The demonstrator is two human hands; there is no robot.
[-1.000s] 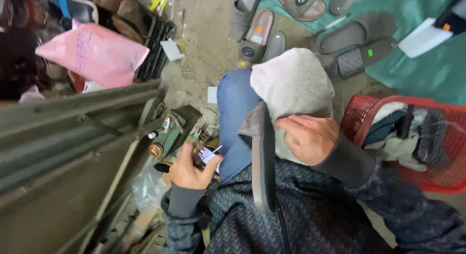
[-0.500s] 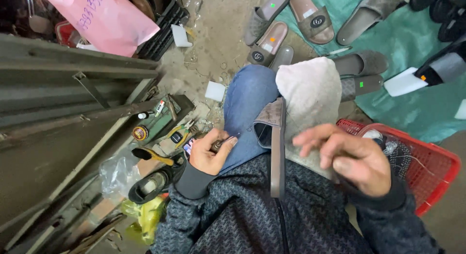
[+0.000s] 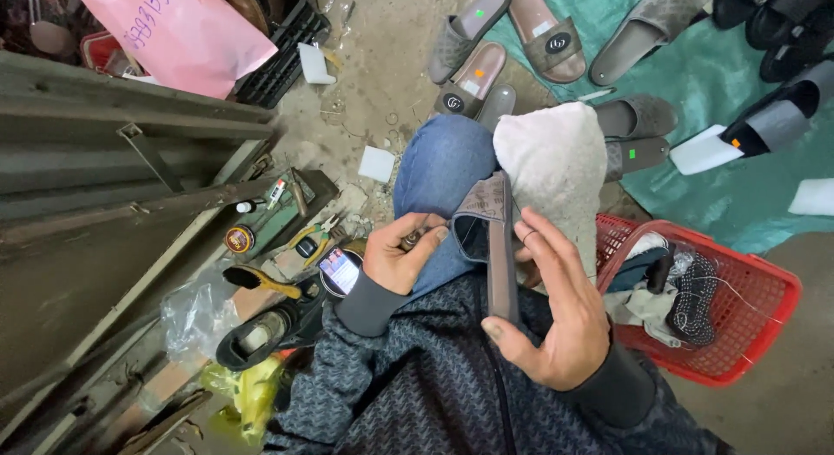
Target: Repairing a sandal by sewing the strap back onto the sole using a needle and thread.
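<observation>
A brown slide sandal (image 3: 495, 246) stands on edge on my lap, between my blue-jeaned knee (image 3: 439, 168) and a grey-white cloth (image 3: 552, 172) draped over the other knee. My right hand (image 3: 556, 303) cups the sandal's sole from the right, thumb against its near end. My left hand (image 3: 400, 255) pinches a small dark tool (image 3: 410, 240) with its tip at the sandal's strap. A watch (image 3: 340, 272) sits on my left wrist.
A red basket (image 3: 738, 333) with shoes and cloth sits at right. Several slide sandals (image 3: 512, 46) lie on the dirt and a green tarp (image 3: 721, 90) ahead. A grey metal box (image 3: 113, 194), pliers, a tin, a brush and a black shoe (image 3: 256, 333) crowd the left. Pink bag (image 3: 174, 33) upper left.
My right hand came down from above the cloth and now wraps the sandal's sole. My left hand stayed at the strap with the tool. The view shifted slightly.
</observation>
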